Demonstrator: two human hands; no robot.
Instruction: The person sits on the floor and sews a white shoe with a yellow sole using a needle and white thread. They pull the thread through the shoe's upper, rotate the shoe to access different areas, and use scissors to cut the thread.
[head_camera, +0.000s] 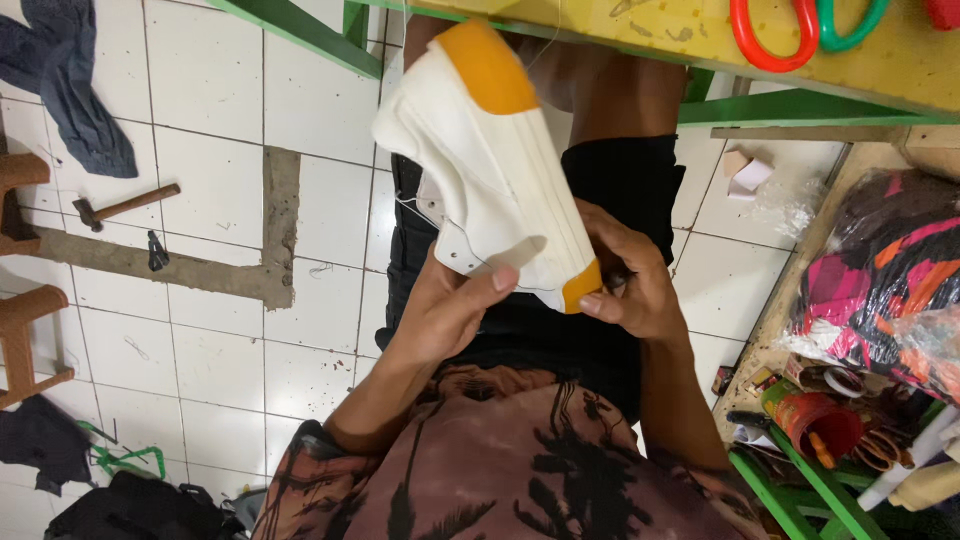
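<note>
The person sat over a white tiled floor (210, 200) with a white shoe (490, 160) raised above the lap, sole side turned up toward the camera. The sole was white with an orange patch at each end, so the tilt appeared chosen to bring the sole edge into plain view.

The left hand (445, 310) clasped the shoe's upper from below, thumb laid across the side near the eyelets, bearing the weight. The right hand (630, 285) was closed around the near orange end, fingers curled behind it and thumb pressing beside the patch. A thin white thread seemed to trail near the shoe; whether the right hand also pinched a needle could not be told.

A yellow bench (700, 40) stood just beyond the shoe, with scissors (790, 35) having red and green handles lying on it, within reach. A hammer (125, 208) lay on the floor well to the left, apart from the work. Dark cloth (70, 80) lay on the tiles at upper left. To the right, a wrapped bundle of coloured fabric (890, 280) rested beside a red cup (825, 425) among small clutter.
</note>
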